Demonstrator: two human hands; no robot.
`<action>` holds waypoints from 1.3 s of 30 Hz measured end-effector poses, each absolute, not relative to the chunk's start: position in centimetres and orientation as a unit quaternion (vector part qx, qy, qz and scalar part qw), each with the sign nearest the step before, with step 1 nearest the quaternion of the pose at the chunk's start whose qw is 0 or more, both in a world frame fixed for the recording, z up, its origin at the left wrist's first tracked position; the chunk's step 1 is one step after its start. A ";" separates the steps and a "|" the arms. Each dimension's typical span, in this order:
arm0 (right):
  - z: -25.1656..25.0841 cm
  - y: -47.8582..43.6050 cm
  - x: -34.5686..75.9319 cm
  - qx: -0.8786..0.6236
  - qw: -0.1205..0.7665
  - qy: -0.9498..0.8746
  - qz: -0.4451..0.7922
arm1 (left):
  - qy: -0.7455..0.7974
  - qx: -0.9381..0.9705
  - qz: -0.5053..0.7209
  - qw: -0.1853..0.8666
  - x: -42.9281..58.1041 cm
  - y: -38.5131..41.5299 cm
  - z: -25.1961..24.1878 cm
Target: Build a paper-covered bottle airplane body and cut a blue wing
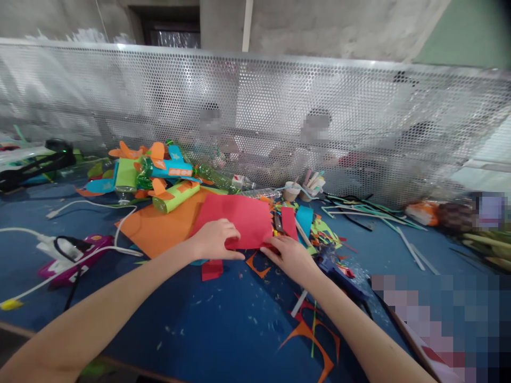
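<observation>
A red paper sheet (241, 210) lies over a larger orange paper sheet (163, 223) in the middle of the table. My left hand (217, 239) rests on the red sheet's lower left part, fingers bent and thumb stretched apart from them. At the sheet's lower right corner, my right hand (289, 258) has its thumb and fingers close together on the edge. Below the sheet lies a small red paper piece (212, 269), with a curved orange scrap (257, 266) near it. A dark blue glue gun (341, 276) lies beside my right wrist.
Bottles wrapped in coloured paper (175, 197) lie behind the sheets. Cups of sticks (313, 186) stand before a perforated metal screen (271, 117). A purple power strip (80, 260) with white cables is at left. Orange scraps (309, 338) and thin strips (371, 210) lie at right.
</observation>
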State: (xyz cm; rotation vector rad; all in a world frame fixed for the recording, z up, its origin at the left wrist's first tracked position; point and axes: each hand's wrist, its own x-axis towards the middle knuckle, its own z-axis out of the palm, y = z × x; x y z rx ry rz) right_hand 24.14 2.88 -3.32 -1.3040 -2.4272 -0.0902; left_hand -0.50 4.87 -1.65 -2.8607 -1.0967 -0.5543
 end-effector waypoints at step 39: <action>-3.9 1.0 21.4 -0.500 0.171 -0.835 0.150 | -0.456 -0.828 -0.093 -0.313 -7.8 4.8 -1.0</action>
